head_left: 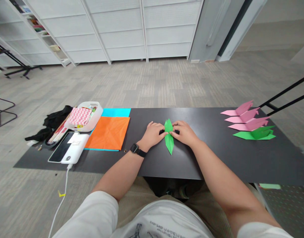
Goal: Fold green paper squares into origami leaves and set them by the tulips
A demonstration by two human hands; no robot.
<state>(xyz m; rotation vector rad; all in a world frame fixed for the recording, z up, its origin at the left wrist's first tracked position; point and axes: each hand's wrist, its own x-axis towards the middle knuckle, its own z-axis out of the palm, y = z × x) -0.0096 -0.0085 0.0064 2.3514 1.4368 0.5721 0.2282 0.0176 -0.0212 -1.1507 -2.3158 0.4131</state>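
Note:
A green folded origami paper (pixel 169 142), long and narrow with a pointed lower end and split tips at the top, lies on the dark table in front of me. My left hand (pixel 153 135) grips its left edge, thumb on the paper and fingers curled. From the other side my right hand (pixel 186 133) pinches the right edge, with the two thumbs close together near the middle. Fingertips partly cover the paper's sides. To the right stand several finished folded paper pieces: pink ones (pixel 246 125) in a row and a green one (pixel 259 134) nearest me.
On the left lie orange paper sheets (pixel 109 132) over blue sheets (pixel 117 112). Beside them are a white basket (pixel 98 110) with a pink-patterned item, a phone (pixel 64 147) and a white power bank (pixel 76 150) with a cable. A black cloth (pixel 58 117) sits at the far left.

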